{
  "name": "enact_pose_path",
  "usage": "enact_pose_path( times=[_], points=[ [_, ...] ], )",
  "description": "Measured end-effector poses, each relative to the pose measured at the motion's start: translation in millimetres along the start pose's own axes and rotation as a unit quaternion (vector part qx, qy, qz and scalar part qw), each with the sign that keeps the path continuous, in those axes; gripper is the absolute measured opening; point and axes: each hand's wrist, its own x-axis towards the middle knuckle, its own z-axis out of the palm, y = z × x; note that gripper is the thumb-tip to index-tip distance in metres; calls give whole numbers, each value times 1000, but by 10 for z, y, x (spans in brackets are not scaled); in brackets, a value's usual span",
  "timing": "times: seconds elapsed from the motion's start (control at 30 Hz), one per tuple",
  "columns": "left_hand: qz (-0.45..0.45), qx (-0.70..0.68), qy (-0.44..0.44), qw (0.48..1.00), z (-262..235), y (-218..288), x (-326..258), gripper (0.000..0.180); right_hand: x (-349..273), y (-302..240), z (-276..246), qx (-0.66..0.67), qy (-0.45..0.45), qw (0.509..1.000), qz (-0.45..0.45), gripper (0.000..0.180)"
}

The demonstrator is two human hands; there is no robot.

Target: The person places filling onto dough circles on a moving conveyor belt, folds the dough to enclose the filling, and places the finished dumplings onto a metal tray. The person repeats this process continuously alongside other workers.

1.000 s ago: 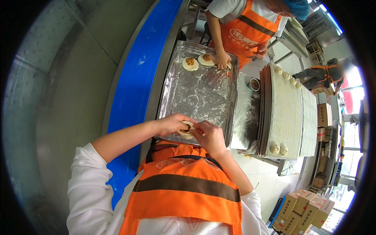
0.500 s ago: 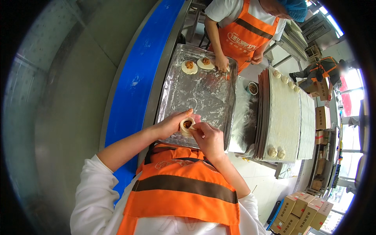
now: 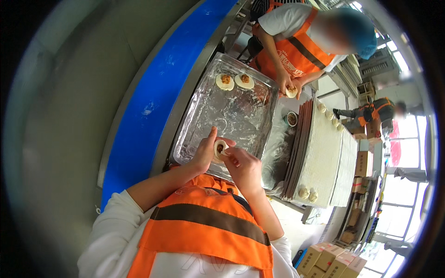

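From the head camera we see our left hand [image 3: 204,155] cupping a small round dough piece [image 3: 220,149] with brown filling, fingers curled around it. Our right hand [image 3: 243,167] pinches its edge with the fingertips. We hold it just above the near end of a foil-lined tray [image 3: 241,116], where two filled rounds [image 3: 234,80] lie at the far end.

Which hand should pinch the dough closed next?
Probably the right hand: its fingertips sit at the open edge of the small round white filled dough piece, while the left hand cups it from beneath.
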Motion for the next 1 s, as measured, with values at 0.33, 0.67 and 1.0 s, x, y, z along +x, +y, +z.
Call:
enact_pose_path(
  times=[0.33, 0.67, 1.0],
  points=[
    [-99, 101, -21, 990, -172, -35, 48, 77, 112, -69, -104, -119, -138, 974, -132, 13],
    [-216, 93, -108, 966, -225, -11, 22, 80, 137, 20, -196, -56, -214, 973, -70, 18],
    [-248, 65, -205, 945, -259, 67, 48, 84, 206, -44, -319, 33, -266, 963, 27, 11]
  ],
)
